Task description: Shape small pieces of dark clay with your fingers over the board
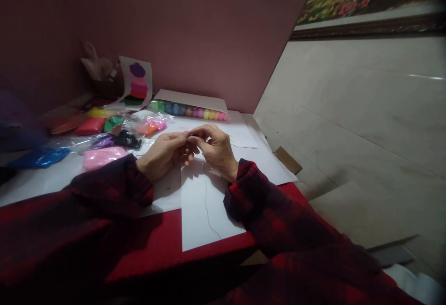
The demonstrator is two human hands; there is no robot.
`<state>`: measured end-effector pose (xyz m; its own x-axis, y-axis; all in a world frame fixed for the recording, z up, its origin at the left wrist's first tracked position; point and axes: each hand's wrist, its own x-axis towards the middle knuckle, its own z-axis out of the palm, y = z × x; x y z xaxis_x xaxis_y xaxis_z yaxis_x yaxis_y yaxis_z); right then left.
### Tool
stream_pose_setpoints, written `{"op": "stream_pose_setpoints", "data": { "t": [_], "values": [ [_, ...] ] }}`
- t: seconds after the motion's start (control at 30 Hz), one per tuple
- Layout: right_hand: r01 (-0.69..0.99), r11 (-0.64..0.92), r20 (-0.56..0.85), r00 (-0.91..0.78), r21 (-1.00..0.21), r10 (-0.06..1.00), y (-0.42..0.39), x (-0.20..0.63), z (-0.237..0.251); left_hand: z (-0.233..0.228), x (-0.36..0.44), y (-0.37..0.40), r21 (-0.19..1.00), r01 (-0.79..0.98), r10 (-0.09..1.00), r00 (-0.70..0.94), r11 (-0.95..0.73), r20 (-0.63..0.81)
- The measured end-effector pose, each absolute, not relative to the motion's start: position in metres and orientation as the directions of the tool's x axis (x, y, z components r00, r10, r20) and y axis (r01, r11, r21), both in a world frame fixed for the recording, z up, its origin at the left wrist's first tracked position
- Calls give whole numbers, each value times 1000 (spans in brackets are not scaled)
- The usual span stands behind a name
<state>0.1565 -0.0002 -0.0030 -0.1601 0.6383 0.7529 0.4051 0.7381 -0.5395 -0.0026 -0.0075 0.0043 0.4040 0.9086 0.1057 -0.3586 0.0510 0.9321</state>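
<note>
My left hand [163, 156] and my right hand [216, 149] meet fingertip to fingertip over white paper sheets [204, 217] on a red table. Both pinch something very small between thumb and forefinger; it is too small to make out. A thin dark thread [206, 203] hangs from where the fingers meet and trails down across the paper toward me. Both arms wear red and black checked sleeves.
Bags of coloured clay [101, 156] in pink, blue, red, green and orange lie at the left. A row of coloured pots [190, 111] stands at the back by the wall, beside a card with stacked coloured shapes [137, 84]. The table ends at the right above a tiled floor.
</note>
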Motion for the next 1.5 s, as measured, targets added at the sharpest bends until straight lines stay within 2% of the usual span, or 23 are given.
{"op": "stream_pose_setpoints", "data": {
  "t": [0.4, 0.77, 0.93, 1.2, 1.5],
  "values": [
    [450, 740, 768, -166, -499, 619, 3, 157, -7, 3, -4, -6, 929, -366, 911, 400, 54, 105],
    [448, 735, 738, -213, -509, 640, 2, 157, -7, 3, -3, -7, 940, -335, 951, 267, -61, 156],
    [477, 722, 736, -204, -500, 645, -1, 156, -5, 4, -2, -7, 954, -269, 944, 262, -130, 202],
    [493, 746, 748, -252, -447, 614, -3, 156, -3, 3, -3, -7, 950, -299, 945, 275, -90, 176],
    [528, 725, 739, -243, -443, 629, -2, 157, -3, 5, -1, -8, 943, -320, 952, 250, -92, 178]
  ]
}}
